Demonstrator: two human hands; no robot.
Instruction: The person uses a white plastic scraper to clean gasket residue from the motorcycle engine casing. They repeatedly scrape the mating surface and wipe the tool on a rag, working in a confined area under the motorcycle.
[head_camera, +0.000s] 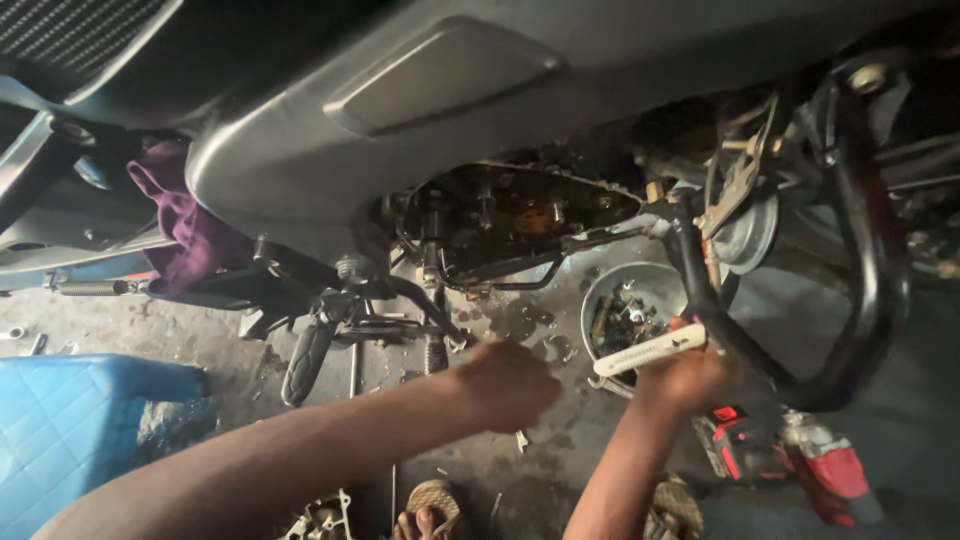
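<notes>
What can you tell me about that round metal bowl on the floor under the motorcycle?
The metal bowl is round, grey and dull, and looks like steel or aluminium. It sits upright on the stained concrete floor below the open engine, beside the black crash bar. Inside lies a heap of small oily parts, seemingly bolts and nuts. The right hand and its white tool overlap the near rim; contact is unclear.
</notes>
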